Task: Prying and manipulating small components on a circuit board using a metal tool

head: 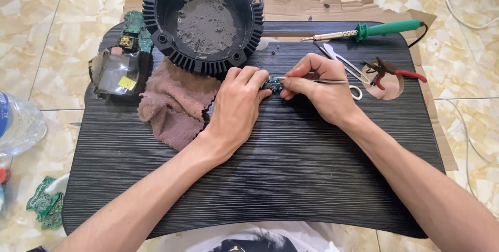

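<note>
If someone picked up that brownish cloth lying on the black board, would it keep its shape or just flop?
The brown cloth would probably flop: it already lies crumpled in soft folds. It looks light for its size, being thin fabric. Pushed, it would likely bunch up rather than slide, since the black board is ribbed.

Open ribbed black tray surface (270, 179) near and right of centre; blocked ahead by round black finned housing (204, 18), left by crumpled brown cloth (174, 106), far right by green-handled soldering iron (374, 30).
</note>
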